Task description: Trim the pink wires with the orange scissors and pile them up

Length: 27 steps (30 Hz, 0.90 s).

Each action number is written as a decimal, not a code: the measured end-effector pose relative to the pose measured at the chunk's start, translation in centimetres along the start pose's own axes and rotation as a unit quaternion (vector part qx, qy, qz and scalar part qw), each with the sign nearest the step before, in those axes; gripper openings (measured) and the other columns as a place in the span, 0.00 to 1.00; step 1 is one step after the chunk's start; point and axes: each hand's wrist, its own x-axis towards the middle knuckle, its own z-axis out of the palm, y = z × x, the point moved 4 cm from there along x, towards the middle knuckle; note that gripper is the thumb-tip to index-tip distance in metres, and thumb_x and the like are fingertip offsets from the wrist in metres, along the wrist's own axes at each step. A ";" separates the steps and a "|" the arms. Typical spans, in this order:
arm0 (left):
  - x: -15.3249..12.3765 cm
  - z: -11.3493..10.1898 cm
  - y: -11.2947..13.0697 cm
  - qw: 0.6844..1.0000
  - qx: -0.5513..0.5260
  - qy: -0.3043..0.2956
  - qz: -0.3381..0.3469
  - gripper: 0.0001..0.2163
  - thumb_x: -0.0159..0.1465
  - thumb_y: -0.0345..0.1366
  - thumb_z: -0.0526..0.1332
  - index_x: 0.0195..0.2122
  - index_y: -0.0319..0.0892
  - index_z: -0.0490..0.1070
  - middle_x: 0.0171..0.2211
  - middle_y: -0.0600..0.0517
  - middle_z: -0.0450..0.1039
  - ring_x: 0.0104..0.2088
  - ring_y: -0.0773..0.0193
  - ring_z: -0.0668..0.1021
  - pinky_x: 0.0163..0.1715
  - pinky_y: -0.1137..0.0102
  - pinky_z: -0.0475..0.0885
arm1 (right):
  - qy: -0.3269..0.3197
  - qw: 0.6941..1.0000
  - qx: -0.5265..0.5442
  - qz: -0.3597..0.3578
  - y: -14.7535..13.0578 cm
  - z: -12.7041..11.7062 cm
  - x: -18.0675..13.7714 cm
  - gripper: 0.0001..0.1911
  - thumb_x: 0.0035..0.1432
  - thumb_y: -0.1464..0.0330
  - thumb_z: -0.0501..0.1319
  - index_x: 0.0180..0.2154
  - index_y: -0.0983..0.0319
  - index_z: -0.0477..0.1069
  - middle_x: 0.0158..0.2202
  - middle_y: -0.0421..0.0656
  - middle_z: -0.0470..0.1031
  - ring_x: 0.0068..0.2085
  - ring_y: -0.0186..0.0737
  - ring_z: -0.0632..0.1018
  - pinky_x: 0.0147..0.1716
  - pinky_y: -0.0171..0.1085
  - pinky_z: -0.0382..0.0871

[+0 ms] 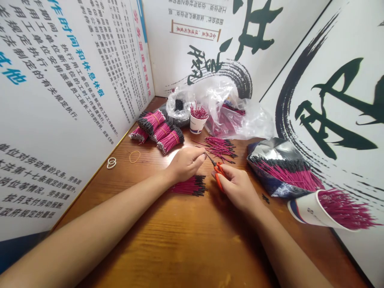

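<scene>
My left hand is closed in a pinch above the table; what its fingertips hold is too small to make out. My right hand grips a pair of scissors by the orange handles. The scissors' dark blades point toward my left fingertips and reach close to them. Beneath my left wrist lies a row of pink wires with black ends turned right, partly covered by the hand. Just beyond both hands, a loose pile of pink wires with black tips is spread on the table.
Banded bundles of pink wires are stacked at back left, near a rubber band and white bands. Behind stand a paper cup and clear plastic bags. At right are an open bag of wires and a tilted cup.
</scene>
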 end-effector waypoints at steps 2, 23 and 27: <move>0.0 0.0 -0.1 1.000 0.005 -0.008 -0.007 0.16 0.68 0.39 0.46 0.29 0.41 0.68 0.28 0.51 0.72 0.31 0.63 0.73 0.34 0.70 0.66 | -0.005 1.000 -0.012 0.012 0.2 -0.2 0.0 0.14 0.61 0.64 0.54 0.24 0.61 0.63 0.20 0.36 0.64 0.23 0.33 0.65 0.24 0.32 0.53; -0.1 0.4 -0.9 0.991 0.079 -0.061 -0.086 0.15 0.67 0.38 0.49 0.25 0.42 0.67 0.24 0.53 0.69 0.26 0.64 0.68 0.27 0.69 0.53 | -0.083 0.919 -0.379 0.063 -1.2 -3.1 -1.0 0.13 0.65 0.72 0.54 0.43 0.62 0.77 0.43 0.50 0.80 0.43 0.49 0.79 0.36 0.39 0.65; 0.0 0.3 -0.9 0.992 0.074 -0.065 -0.081 0.15 0.67 0.38 0.49 0.25 0.42 0.67 0.24 0.53 0.70 0.26 0.64 0.69 0.27 0.69 0.54 | 0.018 0.969 -0.246 -0.002 -4.6 -8.0 -0.7 0.12 0.67 0.67 0.57 0.45 0.60 0.78 0.44 0.46 0.80 0.43 0.41 0.79 0.42 0.38 0.69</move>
